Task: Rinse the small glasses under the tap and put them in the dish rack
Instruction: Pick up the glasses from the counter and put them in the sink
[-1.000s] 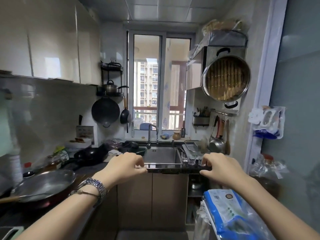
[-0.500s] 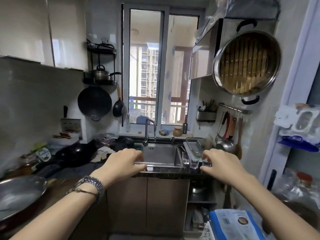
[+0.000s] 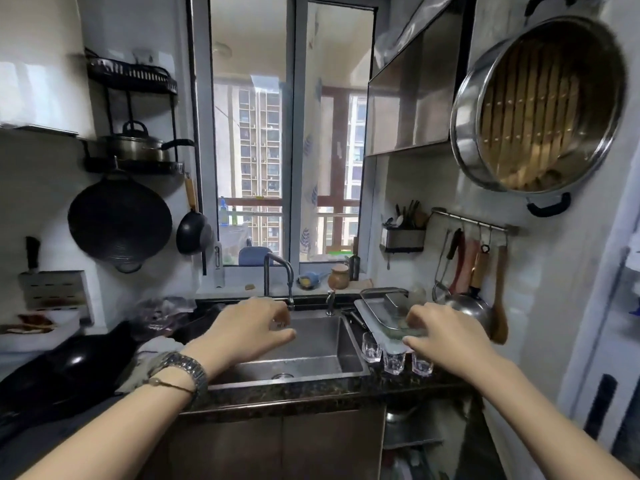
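Three small shot glasses (image 3: 394, 356) stand in a row on the dark worktop (image 3: 311, 393) beside the steel sink (image 3: 311, 355). Both hands hover empty, fingers loosely curled: left hand (image 3: 247, 332) over the basin, right hand (image 3: 446, 336) above the glasses

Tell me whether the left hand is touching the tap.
Cannot tell. In the head view the left hand overlaps the base of the tap, hiding any contact or gap.

Glasses (image 3: 394, 356) right of sink (image 3: 311, 355)

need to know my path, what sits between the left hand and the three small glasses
In the head view, only the bare steel sink lies between the left hand and the small glasses on the counter; no dishes.
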